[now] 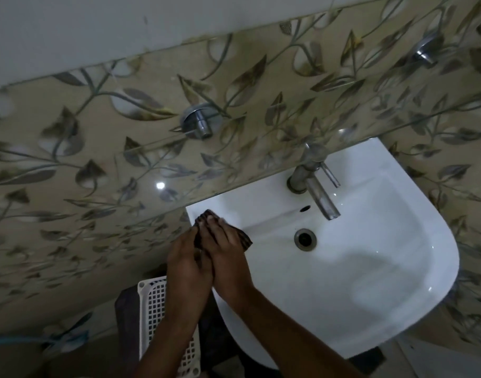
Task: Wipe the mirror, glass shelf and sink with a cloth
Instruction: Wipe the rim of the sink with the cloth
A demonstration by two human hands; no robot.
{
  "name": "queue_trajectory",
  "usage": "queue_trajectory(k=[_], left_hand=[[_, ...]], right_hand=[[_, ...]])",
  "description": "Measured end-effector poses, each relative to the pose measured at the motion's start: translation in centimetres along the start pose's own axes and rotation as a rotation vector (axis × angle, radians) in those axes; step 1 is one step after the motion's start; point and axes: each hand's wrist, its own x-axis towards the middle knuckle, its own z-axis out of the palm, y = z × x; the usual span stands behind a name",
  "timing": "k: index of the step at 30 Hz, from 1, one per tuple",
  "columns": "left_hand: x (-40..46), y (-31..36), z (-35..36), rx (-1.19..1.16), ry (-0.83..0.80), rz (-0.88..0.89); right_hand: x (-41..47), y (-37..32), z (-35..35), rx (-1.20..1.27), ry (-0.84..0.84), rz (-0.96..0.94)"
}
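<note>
A white sink (pixel 370 268) is fixed to the leaf-patterned tiled wall, with a metal tap (pixel 315 186) at its back and a drain (pixel 304 238) in the basin. A dark cloth (pixel 206 216) lies on the sink's left rear rim. My left hand (pixel 186 266) and my right hand (pixel 225 252) are pressed side by side on the cloth, fingers flat and pointing at the wall. A clear glass shelf (pixel 157 170) runs along the wall above the sink, held by chrome brackets (pixel 199 122). The mirror's lower edge (pixel 97 31) shows pale at the top.
A white plastic lattice basket (pixel 154 309) stands below the sink's left side, under my left forearm. A second chrome bracket (pixel 425 50) sits at the upper right. A blue hose (pixel 29 341) lies low on the left.
</note>
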Motion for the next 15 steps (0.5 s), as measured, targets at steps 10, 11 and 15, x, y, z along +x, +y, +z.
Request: queue_trajectory(k=[10, 11, 15], left_hand=[[-7.2, -1.8, 0.5, -0.055, -0.235, 0.049], [-7.5, -1.7, 0.7, -0.055, -0.259, 0.057], [-7.2, -2.1, 0.8, -0.015, -0.309, 0.064]], right_hand=[[-13.1, 1.8, -4.0, 0.216, -0.281, 0.332], [-14.3, 1.8, -5.5, 0.232, -0.277, 0.348], [-15.3, 1.6, -8.6, 0.165, -0.400, 0.405]])
